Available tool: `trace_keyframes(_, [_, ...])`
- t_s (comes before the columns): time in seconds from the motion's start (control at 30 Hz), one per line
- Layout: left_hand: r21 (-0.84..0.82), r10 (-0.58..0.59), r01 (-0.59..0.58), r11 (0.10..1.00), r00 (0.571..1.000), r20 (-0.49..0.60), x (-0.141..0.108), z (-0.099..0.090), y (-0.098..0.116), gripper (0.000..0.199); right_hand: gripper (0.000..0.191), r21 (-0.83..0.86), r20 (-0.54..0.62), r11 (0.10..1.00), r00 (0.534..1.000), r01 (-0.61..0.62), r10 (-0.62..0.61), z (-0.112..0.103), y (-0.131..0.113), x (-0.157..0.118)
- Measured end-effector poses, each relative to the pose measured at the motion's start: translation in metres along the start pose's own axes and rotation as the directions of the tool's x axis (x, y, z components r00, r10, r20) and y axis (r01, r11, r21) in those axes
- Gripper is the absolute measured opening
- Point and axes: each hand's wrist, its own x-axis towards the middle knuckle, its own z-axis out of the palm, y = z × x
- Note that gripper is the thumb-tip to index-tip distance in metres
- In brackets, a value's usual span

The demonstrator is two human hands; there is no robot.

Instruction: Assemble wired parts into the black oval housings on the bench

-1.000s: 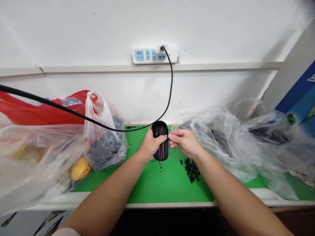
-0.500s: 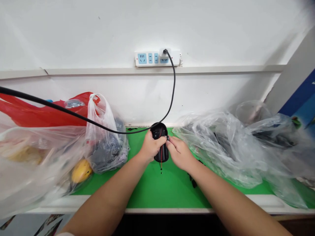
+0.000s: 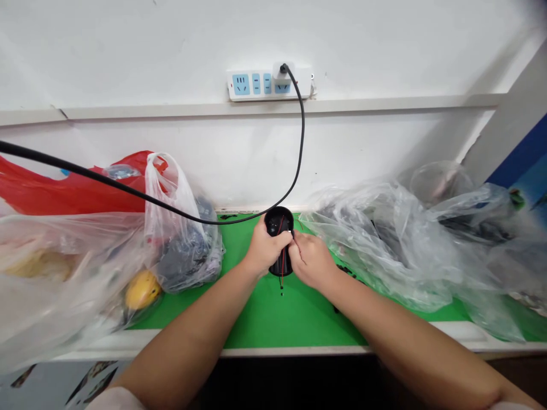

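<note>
A black cylindrical housing, open at the top, stands tilted over the green tabletop. My left hand is wrapped around its left side, with the thumb laid across the front. Close against that thumb, my right hand pinches at the housing's right edge. Whatever lies between its fingertips is mostly hidden; a small pale spot shows there. Thin red and black wires run down the front of the housing and hang below it, ending in small dark tips.
Clear plastic bags lie on the right. A white carrier bag, a red bag and a yellow item crowd the left. A black cable loops from the power strip above my hands. Small black parts lie by my right forearm.
The whole scene sits slightly higher as the camera tilts. My right hand's fingers have curled in closer at the housing's edge; the left keeps its hold.
</note>
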Motion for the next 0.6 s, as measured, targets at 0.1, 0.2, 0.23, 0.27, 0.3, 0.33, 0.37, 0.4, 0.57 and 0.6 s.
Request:
trace_keyframes(0.1, [0.021, 0.006, -0.006, 1.000, 1.000, 0.013, 0.002, -0.001, 0.000, 0.039, 0.034, -0.030, 0.025, 0.999, 0.999, -0.031, 0.032, 0.001, 0.000, -0.001])
trace_keyframes(0.2, [0.004, -0.046, 0.046, 0.999, 0.999, 0.029, 0.003, -0.002, 0.004, 0.040, 0.033, 0.077, 0.032, 0.997, 0.999, -0.028, 0.026, -0.001, 0.005, 0.002])
trace_keyframes(0.23, [-0.030, -0.099, 0.100, 0.995, 0.994, 0.041, 0.002, -0.003, 0.005, 0.040, 0.033, 0.163, 0.030, 0.986, 0.999, -0.019, 0.014, -0.003, 0.008, 0.004])
trace_keyframes(0.27, [-0.075, -0.170, 0.175, 0.982, 0.983, 0.069, 0.001, -0.003, 0.007, 0.041, 0.033, 0.275, 0.020, 0.961, 1.000, -0.023, 0.019, -0.005, 0.011, 0.007])
trace_keyframes(0.3, [-0.122, -0.248, 0.261, 0.958, 0.962, 0.111, 0.000, -0.004, 0.009, 0.042, 0.035, 0.403, 0.006, 0.914, 0.999, -0.050, 0.052, -0.007, 0.015, 0.010])
trace_keyframes(0.33, [-0.161, -0.318, 0.344, 0.925, 0.933, 0.167, -0.002, -0.003, 0.011, 0.044, 0.036, 0.535, -0.006, 0.840, 0.993, -0.095, 0.117, -0.009, 0.020, 0.013])
trace_keyframes(0.37, [-0.185, -0.372, 0.415, 0.891, 0.900, 0.226, -0.004, -0.003, 0.012, 0.045, 0.039, 0.659, -0.007, 0.737, 0.979, -0.148, 0.202, -0.010, 0.024, 0.016])
trace_keyframes(0.4, [-0.194, -0.410, 0.469, 0.862, 0.869, 0.278, -0.005, -0.002, 0.013, 0.047, 0.043, 0.764, 0.004, 0.616, 0.955, -0.194, 0.296, -0.011, 0.028, 0.019])
trace_keyframes(0.57, [-0.187, -0.476, 0.569, 0.801, 0.794, 0.378, -0.011, 0.005, 0.007, 0.044, 0.047, 0.935, 0.086, 0.245, 0.833, -0.257, 0.547, -0.010, 0.039, 0.028])
trace_keyframes(0.6, [-0.183, -0.480, 0.576, 0.797, 0.787, 0.387, -0.012, 0.006, 0.005, 0.043, 0.045, 0.935, 0.078, 0.247, 0.824, -0.256, 0.561, -0.009, 0.040, 0.028])
